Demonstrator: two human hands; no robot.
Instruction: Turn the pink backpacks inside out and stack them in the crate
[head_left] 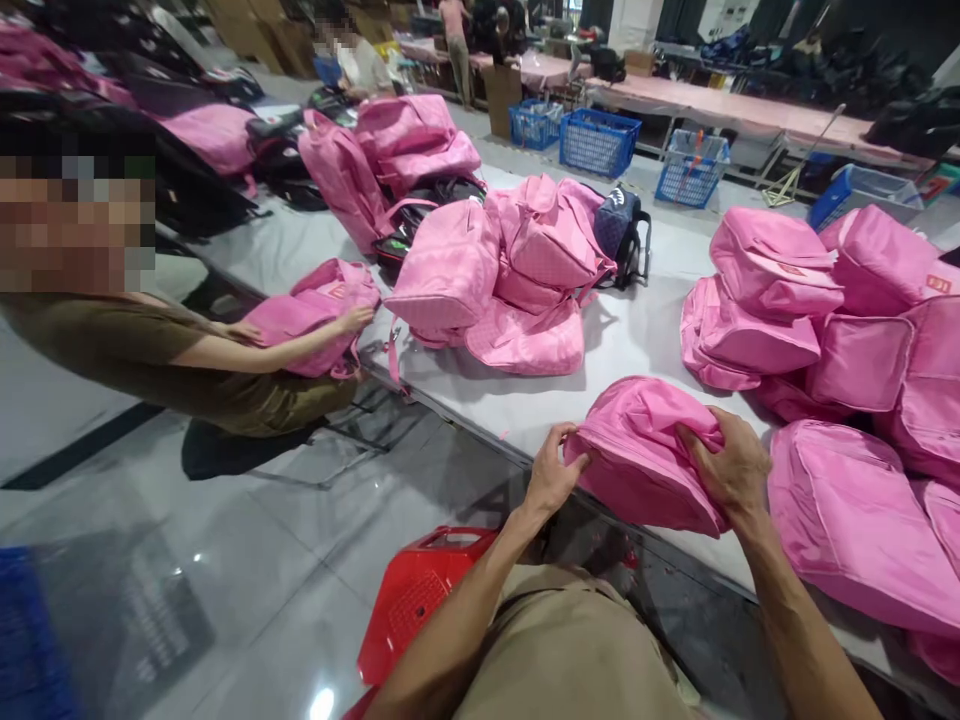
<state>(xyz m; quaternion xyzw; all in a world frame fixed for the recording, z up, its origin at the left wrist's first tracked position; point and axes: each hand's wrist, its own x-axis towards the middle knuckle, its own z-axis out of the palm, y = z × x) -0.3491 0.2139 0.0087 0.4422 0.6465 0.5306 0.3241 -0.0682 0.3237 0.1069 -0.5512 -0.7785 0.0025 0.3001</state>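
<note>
Both hands [645, 470] gripping pink backpack [641, 450]

Blue baskets [598, 142] beyond, red basket [416, 598] below

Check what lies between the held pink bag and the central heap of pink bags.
In the head view, only bare grey table separates the held pink bag from the central heap.
</note>
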